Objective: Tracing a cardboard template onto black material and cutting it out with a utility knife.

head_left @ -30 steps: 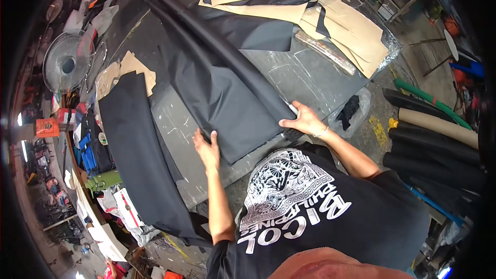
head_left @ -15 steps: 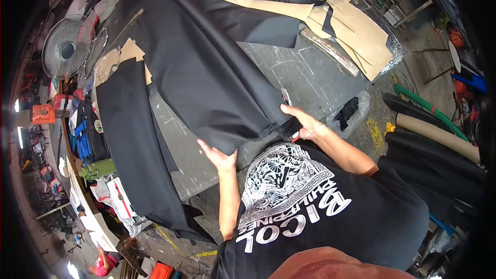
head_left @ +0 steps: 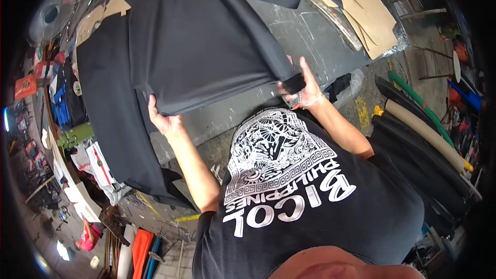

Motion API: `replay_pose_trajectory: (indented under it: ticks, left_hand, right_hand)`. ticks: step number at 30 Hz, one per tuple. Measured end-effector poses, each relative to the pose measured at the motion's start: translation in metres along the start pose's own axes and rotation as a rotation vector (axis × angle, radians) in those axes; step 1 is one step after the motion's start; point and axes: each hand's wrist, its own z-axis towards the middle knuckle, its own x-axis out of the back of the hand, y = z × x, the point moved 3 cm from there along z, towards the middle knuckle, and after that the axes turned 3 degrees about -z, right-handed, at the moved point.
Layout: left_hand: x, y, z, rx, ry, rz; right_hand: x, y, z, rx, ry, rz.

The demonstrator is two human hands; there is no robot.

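A wide sheet of black fabric [head_left: 201, 46] stretches over the grey tabletop toward me, its right side folded into a long roll. My left hand [head_left: 166, 121] grips its near left corner, thumb on top and fingers underneath. At the near right end, my right hand [head_left: 309, 90] is closed around the rolled edge, with the thumb pointing up. A dark bunched end and a small shiny item show in that palm; the blur hides what the item is. Left of the sheet lies another long black fabric piece [head_left: 106, 88], hanging over the table's near edge.
Tan paper patterns [head_left: 364, 15] and a plastic-wrapped bar [head_left: 336, 20] lie on the table's right side. A standing fan [head_left: 50, 14] is at far left. Rolls of material, including a green roll [head_left: 413, 98] and a tan roll [head_left: 423, 134], lean at right.
My hands have moved apart, the left one going left and up. The near end of the fabric has spread from a bunched fold into a wide, taut edge. The view has shifted.
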Motion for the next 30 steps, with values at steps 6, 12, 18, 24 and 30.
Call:
replay_pose_trajectory:
  ticks: [6,12,18,24,30]
  left_hand:
    - [0.056,0.021,-0.027,-0.2,0.315,0.392]
    - [0.101,0.022,-0.042,-0.563,0.465,1.125]
    - [0.076,0.025,-0.056,-0.509,0.665,1.705]
    - [0.09,0.03,-0.058,-0.481,0.62,1.795]
    - [0.131,0.031,-0.039,-0.527,0.669,1.889]
  right_hand:
    - [0.022,0.01,-0.02,0.012,-0.007,0.164]
    - [0.053,-0.013,-0.041,0.579,0.75,-1.298]
    - [0.04,-0.027,-0.016,0.877,0.855,-1.744]
    - [0.091,-0.064,-0.031,0.808,0.781,-0.882]
    - [0.048,-0.063,-0.048,0.82,0.974,-1.663]
